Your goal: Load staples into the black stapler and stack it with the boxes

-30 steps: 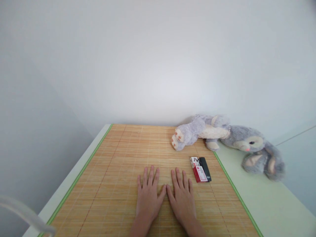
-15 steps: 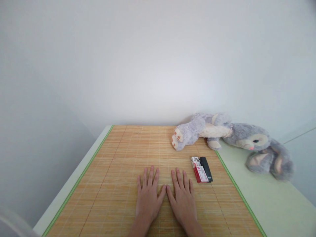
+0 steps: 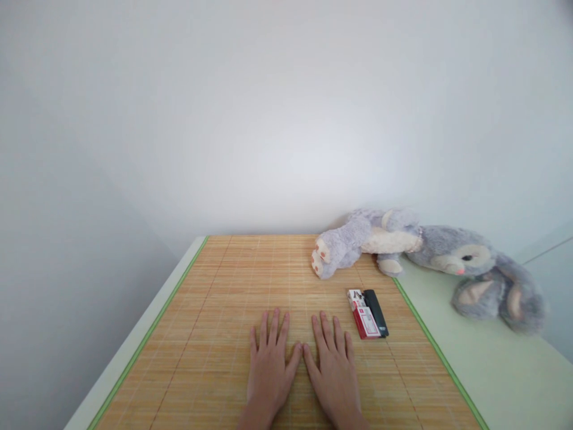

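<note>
My left hand [image 3: 270, 365] lies palm down on the bamboo mat [image 3: 215, 346], fingers spread and holding nothing. Beside it my right hand [image 3: 333, 370] rests flat in the same way, its thumb tip close to or touching the left thumb. Just beyond the right fingertips, to the right, is a small red and white box [image 3: 364, 316]. A black stapler [image 3: 376, 312] lies along the box's right side, partly hidden by it.
A grey plush rabbit [image 3: 394, 240] lies on its side along the back right, its head and ears on the pale green tabletop [image 3: 487, 364]. Behind the table stands a white wall [image 3: 277, 119].
The whole scene sits slightly lower in the picture, as from a small tilt of the camera. Both hands keep their place on the mat.
</note>
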A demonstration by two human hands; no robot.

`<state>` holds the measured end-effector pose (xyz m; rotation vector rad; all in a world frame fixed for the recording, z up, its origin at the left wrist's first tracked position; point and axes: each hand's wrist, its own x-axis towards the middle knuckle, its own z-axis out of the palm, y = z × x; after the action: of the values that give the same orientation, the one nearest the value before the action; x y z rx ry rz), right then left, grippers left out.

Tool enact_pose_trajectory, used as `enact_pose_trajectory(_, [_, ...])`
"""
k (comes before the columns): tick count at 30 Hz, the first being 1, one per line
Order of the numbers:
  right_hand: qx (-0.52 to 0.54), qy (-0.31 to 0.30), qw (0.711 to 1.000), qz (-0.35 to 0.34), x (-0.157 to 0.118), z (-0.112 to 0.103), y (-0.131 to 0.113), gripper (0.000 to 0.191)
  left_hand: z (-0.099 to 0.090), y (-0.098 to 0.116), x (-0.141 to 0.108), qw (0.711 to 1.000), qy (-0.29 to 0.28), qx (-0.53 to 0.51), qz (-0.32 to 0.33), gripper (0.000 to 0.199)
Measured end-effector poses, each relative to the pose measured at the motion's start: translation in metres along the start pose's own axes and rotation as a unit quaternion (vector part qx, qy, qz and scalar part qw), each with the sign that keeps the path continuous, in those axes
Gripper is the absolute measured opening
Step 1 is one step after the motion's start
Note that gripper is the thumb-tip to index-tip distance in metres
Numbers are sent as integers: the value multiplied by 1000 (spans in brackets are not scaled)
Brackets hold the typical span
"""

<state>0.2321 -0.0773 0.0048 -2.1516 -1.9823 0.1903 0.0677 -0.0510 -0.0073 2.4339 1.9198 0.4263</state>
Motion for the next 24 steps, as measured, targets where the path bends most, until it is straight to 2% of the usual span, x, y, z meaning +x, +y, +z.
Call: enact_pose_trajectory(24, [-15,9,1000,-6,0,3,0,66,-3,-1,-1,1000,6,-23,-2,68])
